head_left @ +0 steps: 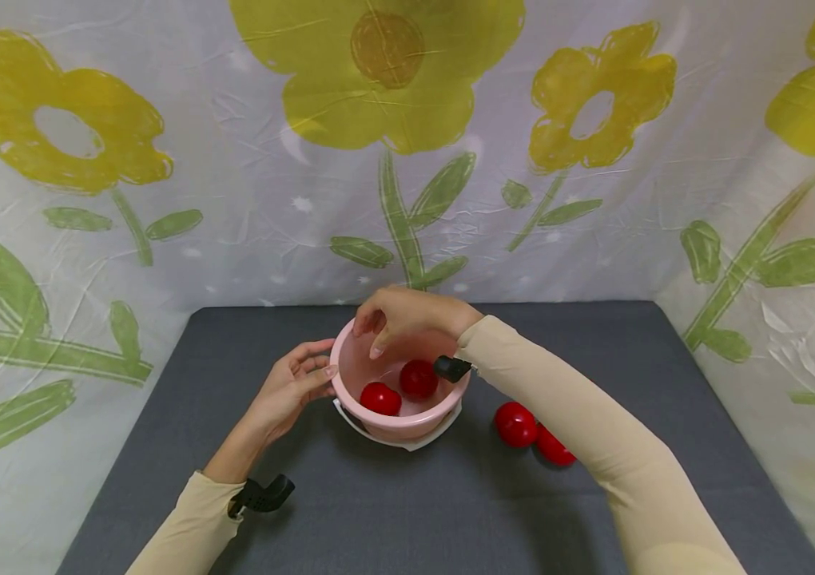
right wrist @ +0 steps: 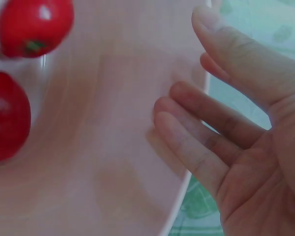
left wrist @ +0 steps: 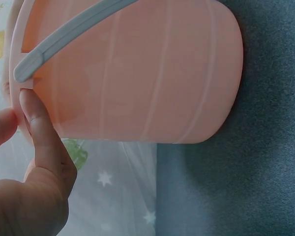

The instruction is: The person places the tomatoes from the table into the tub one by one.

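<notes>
A pink bucket with a white handle stands on the dark cloth. My left hand pinches its left rim, thumb on the rim and fingers along the outer wall. Inside the bucket lie two shiny, round red fruits, a left one and a right one. A small green stem spot shows on one red fruit in the right wrist view. Over the bucket's far rim, my right hand hangs with loosely bent fingers and nothing between them.
Two more round red fruits, one nearer the bucket and one partly behind my right forearm, lie side by side on the dark cloth. Behind the table hangs a pale curtain printed with yellow flowers.
</notes>
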Available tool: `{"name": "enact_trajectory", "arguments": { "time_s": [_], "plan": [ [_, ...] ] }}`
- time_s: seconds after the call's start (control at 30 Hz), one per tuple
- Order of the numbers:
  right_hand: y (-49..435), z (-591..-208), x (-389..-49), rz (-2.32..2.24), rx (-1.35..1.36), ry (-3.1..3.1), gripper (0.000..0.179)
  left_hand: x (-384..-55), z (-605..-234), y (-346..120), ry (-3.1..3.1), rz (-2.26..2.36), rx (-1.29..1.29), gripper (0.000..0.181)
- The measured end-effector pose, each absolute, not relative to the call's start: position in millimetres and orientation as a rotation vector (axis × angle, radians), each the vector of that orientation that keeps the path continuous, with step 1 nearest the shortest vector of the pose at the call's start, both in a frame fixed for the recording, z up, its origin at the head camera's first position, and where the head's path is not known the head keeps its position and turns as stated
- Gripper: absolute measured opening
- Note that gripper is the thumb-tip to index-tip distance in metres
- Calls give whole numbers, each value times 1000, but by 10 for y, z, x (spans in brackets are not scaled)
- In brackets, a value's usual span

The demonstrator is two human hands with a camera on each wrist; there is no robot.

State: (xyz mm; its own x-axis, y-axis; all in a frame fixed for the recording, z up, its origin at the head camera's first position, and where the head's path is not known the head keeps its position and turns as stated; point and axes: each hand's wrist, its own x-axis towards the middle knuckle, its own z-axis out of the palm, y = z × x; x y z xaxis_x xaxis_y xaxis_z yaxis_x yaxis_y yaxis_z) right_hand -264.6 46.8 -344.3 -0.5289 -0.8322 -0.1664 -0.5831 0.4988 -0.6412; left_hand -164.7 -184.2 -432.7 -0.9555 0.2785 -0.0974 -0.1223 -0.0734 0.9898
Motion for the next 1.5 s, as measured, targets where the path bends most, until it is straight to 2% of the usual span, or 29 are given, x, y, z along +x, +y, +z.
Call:
{"name": "enact_trajectory", "arguments": {
  "time_s": [0.63,1.13,1.27,1.5],
  "plan": [
    [702,-3254,-2684,-770,-1214,2293,39,-1649,-4320,-1836,1924,2124,183,57],
    [1650,-2893,-2534,-935,-991,2434,43,-1644,-4323,-1828,1918,2138,177,56],
    [1925,-2957,-2473,-916,-900,2458,46,-1642,-4326,-1831,1933,2127,177,57],
    [2273,-3373,-2346,-956,-809,2391,49,-1639,-4347,-1831,1931,2129,178,56]
  ]
}}
